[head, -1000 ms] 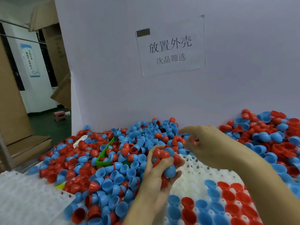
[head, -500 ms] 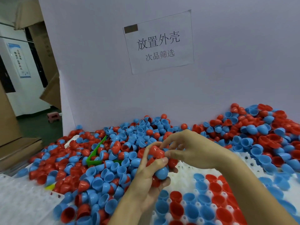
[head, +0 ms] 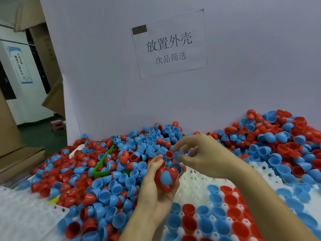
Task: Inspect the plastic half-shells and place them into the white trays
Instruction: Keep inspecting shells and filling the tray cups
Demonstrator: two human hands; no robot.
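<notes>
Tabletop heaped with half-shells (head: 111, 186), white trays (head: 194, 186), green bin (head: 99, 168).

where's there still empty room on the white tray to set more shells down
Free pockets lie on the white tray between the left hand and the seated rows of shells, and its far right corner. The loose pile crowds the rest.

I saw my right hand (head: 206, 153) come back from the far heap to the clutch of shells (head: 166, 178) in my left hand (head: 156, 193). It then lifted slightly clear of that clutch, pinching one blue half-shell (head: 177, 154) between thumb and fingertips. My left hand had tilted a little, and my head had dipped, showing more of the filled white tray (head: 196, 190).
</notes>
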